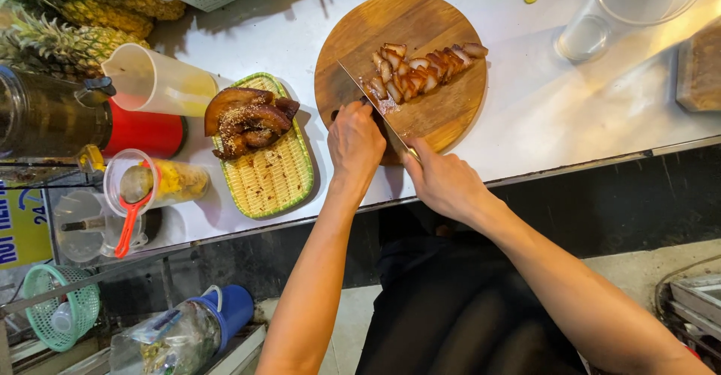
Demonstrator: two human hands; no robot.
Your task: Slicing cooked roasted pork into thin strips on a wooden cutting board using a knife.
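step: meat (420, 71) being sliced on board (420, 22) | R hand (443, 183) clenched on knife (372, 101) | L hand (354, 143) curled, pinning meat end | nxt: steady, even cut needed, fingertips kept clear

Probably a street food stall: steel counter (571, 112), pineapples (67, 14), sliced roast pork (420, 71).

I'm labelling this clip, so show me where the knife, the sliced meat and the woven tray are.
knife (368, 93), head view, middle of the blade.
sliced meat (420, 71), head view, centre of the row of slices on the round board.
woven tray (274, 176), head view, bare weave below the unsliced meat.
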